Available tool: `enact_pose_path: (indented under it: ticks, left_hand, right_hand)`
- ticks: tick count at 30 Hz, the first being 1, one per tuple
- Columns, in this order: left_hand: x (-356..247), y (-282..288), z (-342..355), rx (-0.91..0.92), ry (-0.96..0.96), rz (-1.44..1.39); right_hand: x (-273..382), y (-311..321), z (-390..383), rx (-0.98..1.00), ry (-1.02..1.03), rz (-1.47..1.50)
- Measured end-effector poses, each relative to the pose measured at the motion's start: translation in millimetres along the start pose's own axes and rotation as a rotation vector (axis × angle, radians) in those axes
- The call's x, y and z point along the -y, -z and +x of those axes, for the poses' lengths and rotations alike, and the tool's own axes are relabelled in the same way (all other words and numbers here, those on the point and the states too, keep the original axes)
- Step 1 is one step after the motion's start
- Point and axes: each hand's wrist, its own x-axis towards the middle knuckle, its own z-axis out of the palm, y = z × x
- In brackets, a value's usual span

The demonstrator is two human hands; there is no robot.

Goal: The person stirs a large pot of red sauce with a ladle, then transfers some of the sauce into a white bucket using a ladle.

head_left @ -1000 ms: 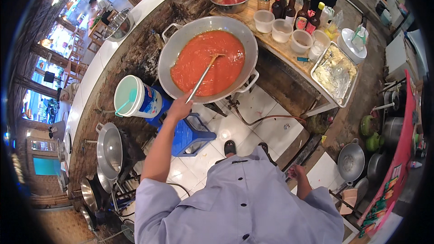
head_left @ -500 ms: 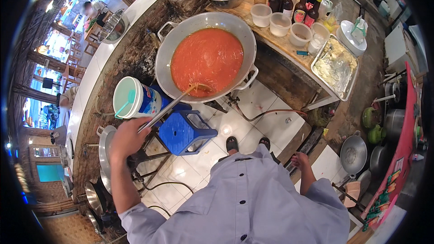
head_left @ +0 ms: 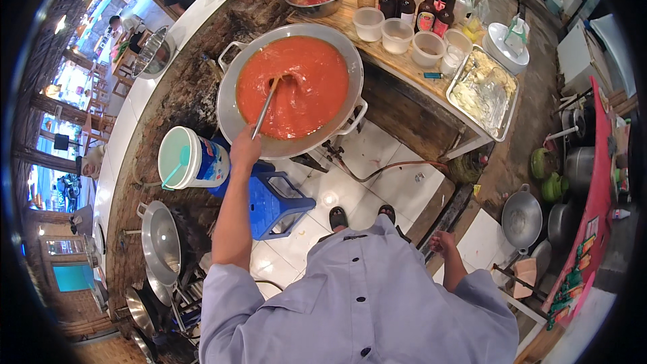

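My left hand (head_left: 244, 147) is closed around the metal handle of a long-handled ladle (head_left: 265, 109). The ladle's brownish head is partly sunk in thick orange-red sauce (head_left: 306, 81), which ripples around it. A wide two-handled metal wok (head_left: 228, 104) holds the sauce. Low at my right side hangs my right hand (head_left: 443, 243), fingers loosely curled but apart, with nothing visible in it.
Below the wok are a blue plastic stool (head_left: 280, 201) and a white bucket (head_left: 176, 162). A wooden table (head_left: 374, 50) bears bottles, plastic tubs and a metal tray (head_left: 507, 120). Another wok (head_left: 162, 236) sits at left. A gas hose (head_left: 391, 166) crosses the tiled floor.
My left hand has moved forward and right, pushing the ladle's head from the sauce's near edge toward its middle. The view has shifted slightly. My right hand stays low at my side.
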Motion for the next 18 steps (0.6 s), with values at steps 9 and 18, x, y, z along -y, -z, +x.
enact_pose_path:
  ticks: [9,18]
  left_hand:
    - [-51,-103,23,0.032,0.145,-0.591]
    - [-37,40,-39,0.527,0.125,-0.408]
  right_hand:
    - [-16,4,-15,-0.004,0.042,0.006]
    - [-16,-1,-18,0.017,0.014,-0.021]
